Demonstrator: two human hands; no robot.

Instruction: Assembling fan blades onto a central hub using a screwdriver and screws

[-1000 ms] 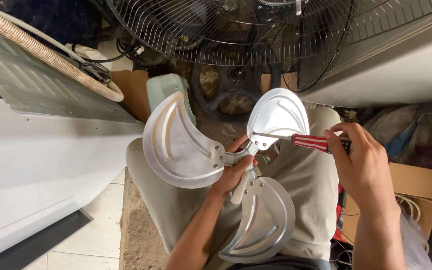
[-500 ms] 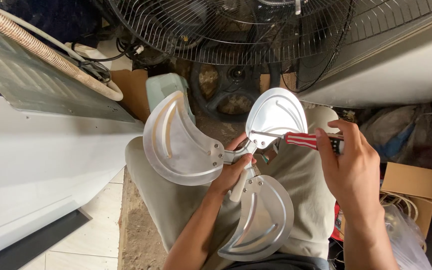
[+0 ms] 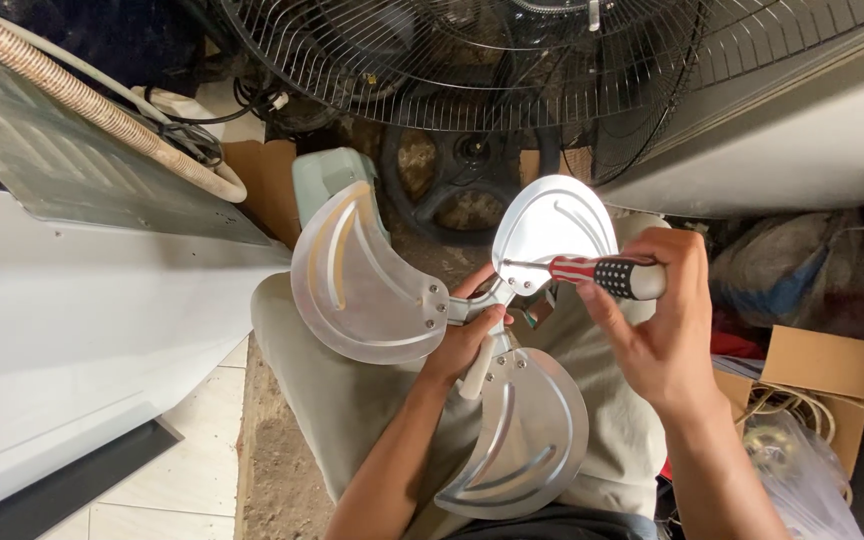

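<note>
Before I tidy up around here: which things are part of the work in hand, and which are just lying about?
In hand:
fan blades, gripped at the hub by the left hand
screwdriver, in the right hand

Lying about:
fan guard
cardboard box
hose
plastic bag

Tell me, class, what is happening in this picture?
A seated person holds a three-bladed metal fan blade over their lap. The left hand grips its hub from below. The right hand holds a screwdriver with a red, white and dark handle, its tip at the hub by the upper blade. A wire fan guard stands just ahead, white panels lie to the left, and a cardboard box sits to the right.
</note>
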